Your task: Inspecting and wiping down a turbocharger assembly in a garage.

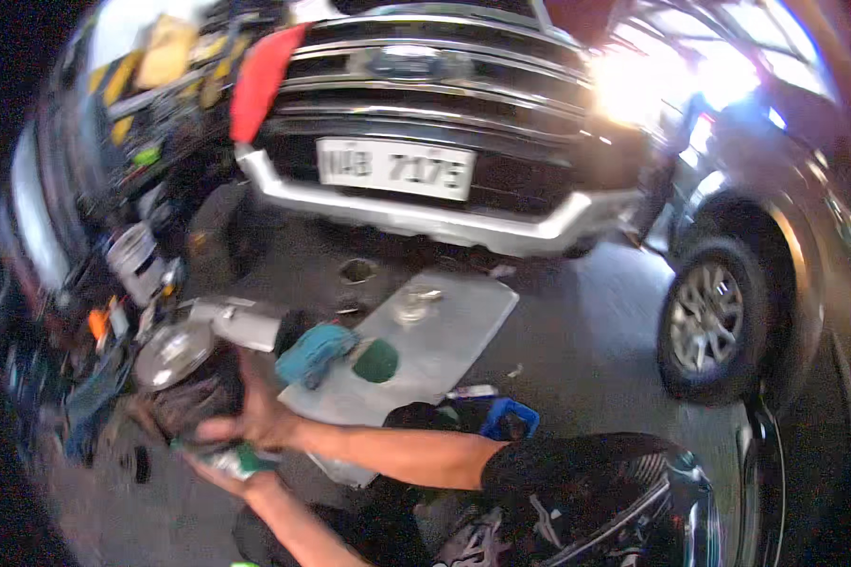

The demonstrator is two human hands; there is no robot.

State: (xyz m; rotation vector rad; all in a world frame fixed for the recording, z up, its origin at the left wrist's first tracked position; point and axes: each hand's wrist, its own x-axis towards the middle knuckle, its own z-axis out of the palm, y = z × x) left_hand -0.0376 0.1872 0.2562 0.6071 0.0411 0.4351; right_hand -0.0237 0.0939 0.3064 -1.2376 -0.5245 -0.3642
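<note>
My left hand (219,474) is blurred at the lower left, curled around a small green-and-white thing (234,461) whose kind I cannot make out. Just above it is my right hand (255,416), its thumb side raised and its fingers pointing left. Motion smears those fingers, so their grip does not show. Beside both hands is a dark bulky part (194,383) with a round silver disc (174,355) on top. I cannot tell whether the right hand holds it or only passes in front.
A flat grey sheet (454,321) lies on the floor, with a teal cloth (317,354), a green round patch (376,361) and a metal ring-shaped part (416,304). A silver cylinder (241,323) and a white bucket (134,260) stand left. A vehicle's bumper (416,219) and wheel (704,321) are ahead.
</note>
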